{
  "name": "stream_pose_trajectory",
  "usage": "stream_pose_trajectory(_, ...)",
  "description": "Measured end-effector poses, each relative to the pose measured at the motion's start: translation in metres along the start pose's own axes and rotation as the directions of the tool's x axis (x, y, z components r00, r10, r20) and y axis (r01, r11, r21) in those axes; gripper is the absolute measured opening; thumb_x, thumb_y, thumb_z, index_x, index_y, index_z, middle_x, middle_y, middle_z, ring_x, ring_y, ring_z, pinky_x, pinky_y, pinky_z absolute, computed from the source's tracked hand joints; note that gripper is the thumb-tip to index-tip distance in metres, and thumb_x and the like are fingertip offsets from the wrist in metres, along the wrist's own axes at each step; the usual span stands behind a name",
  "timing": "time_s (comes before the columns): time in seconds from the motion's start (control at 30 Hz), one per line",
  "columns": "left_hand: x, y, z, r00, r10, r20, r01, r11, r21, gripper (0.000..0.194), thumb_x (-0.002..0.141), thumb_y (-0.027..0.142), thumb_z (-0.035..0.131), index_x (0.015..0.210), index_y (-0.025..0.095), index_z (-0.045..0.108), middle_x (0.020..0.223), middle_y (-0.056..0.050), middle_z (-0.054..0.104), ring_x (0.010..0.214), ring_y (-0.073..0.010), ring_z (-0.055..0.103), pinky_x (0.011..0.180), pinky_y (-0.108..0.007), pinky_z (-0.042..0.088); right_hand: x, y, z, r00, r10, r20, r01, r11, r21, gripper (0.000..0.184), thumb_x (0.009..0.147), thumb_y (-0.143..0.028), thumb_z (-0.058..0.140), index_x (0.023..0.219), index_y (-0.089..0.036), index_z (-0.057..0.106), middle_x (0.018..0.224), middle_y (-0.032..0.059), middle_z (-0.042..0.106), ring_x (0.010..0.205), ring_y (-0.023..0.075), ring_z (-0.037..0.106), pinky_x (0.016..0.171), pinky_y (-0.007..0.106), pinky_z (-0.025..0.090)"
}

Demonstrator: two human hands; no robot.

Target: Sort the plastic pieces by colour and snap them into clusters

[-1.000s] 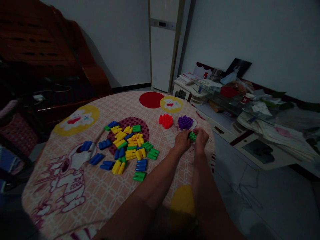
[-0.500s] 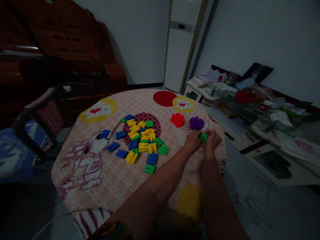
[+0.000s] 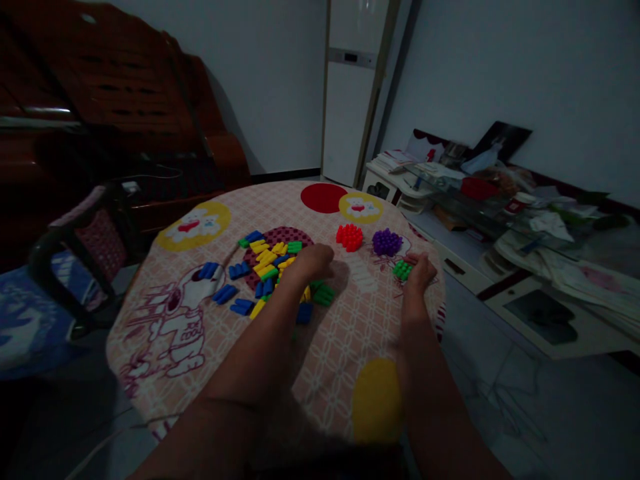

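My right hand [image 3: 419, 271] rests on the round table [image 3: 210, 347] near its right edge, fingers closed round a small green block cluster [image 3: 401, 269]. My left hand [image 3: 313, 261] has reached left over the pile of loose yellow, blue and green blocks [image 3: 273, 267]; its fingers curl down onto the pile, and what they hold is hidden. A red block cluster [image 3: 349, 237] and a purple block cluster [image 3: 387, 242] stand just beyond the hands. Green blocks [image 3: 324, 293] lie beside my left wrist.
A dark chair [image 3: 75, 247] stands at the table's left. A wooden sofa [image 3: 115, 120] fills the back left. A white floor-standing unit [image 3: 350, 93] is behind the table. A low cabinet with papers and clutter [image 3: 500, 213] runs along the right wall.
My left hand let go of the green cluster and moved left onto the block pile. My right hand stays with the green cluster. The camera view shifted slightly.
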State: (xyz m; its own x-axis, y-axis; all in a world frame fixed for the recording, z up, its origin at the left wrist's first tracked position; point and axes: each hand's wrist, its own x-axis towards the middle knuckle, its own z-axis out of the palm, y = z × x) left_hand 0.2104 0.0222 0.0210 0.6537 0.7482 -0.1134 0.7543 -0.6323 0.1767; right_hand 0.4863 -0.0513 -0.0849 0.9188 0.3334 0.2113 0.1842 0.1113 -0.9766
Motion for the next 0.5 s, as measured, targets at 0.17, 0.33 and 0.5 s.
stream_pose_trajectory(0.17, -0.022, -0.018, 0.012, 0.995, -0.009, 0.097, 0.0, 0.996, 0.086, 0.026, 0.075, 0.024, 0.07, 0.1, 0.016, 0.075, 0.105, -0.016, 0.075, 0.1, -0.0298, 0.069, 0.085, -0.034, 0.052, -0.003, -0.004, -0.001, 1.0, 0.002, -0.008, -0.002, 0.999, 0.055, 0.055, 0.09, -0.061, 0.036, 0.067, -0.018, 0.062, 0.059, 0.0072, 0.065, 0.054, 0.0199, 0.066, 0.053, 0.032, 0.051)
stream_pose_trajectory(0.33, -0.021, -0.02, 0.012, 1.0, -0.025, -0.004, 0.025, 1.0, 0.001, 0.023, 0.076, 0.018, 0.067, 0.098, 0.02, 0.076, 0.101, -0.009, 0.076, 0.094, -0.0238, 0.069, 0.079, -0.028, 0.05, -0.01, -0.01, -0.004, 1.0, 0.008, -0.015, -0.007, 0.998, 0.062, 0.055, 0.09, -0.061, 0.038, 0.069, -0.017, 0.063, 0.065, 0.0084, 0.068, 0.057, 0.0188, 0.067, 0.054, 0.03, 0.052)
stream_pose_trajectory(0.5, -0.008, 0.01, 0.005, 0.972, 0.049, -0.229, -0.113, 0.955, -0.275, 0.021, 0.078, 0.016, 0.067, 0.097, 0.019, 0.075, 0.091, -0.005, 0.075, 0.084, -0.0183, 0.068, 0.081, -0.027, 0.05, -0.021, -0.013, -0.008, 0.998, -0.029, -0.048, 0.031, 0.999, 0.045, 0.049, 0.091, -0.059, 0.041, 0.077, -0.017, 0.065, 0.08, 0.009, 0.071, 0.066, 0.0181, 0.068, 0.058, 0.03, 0.054)
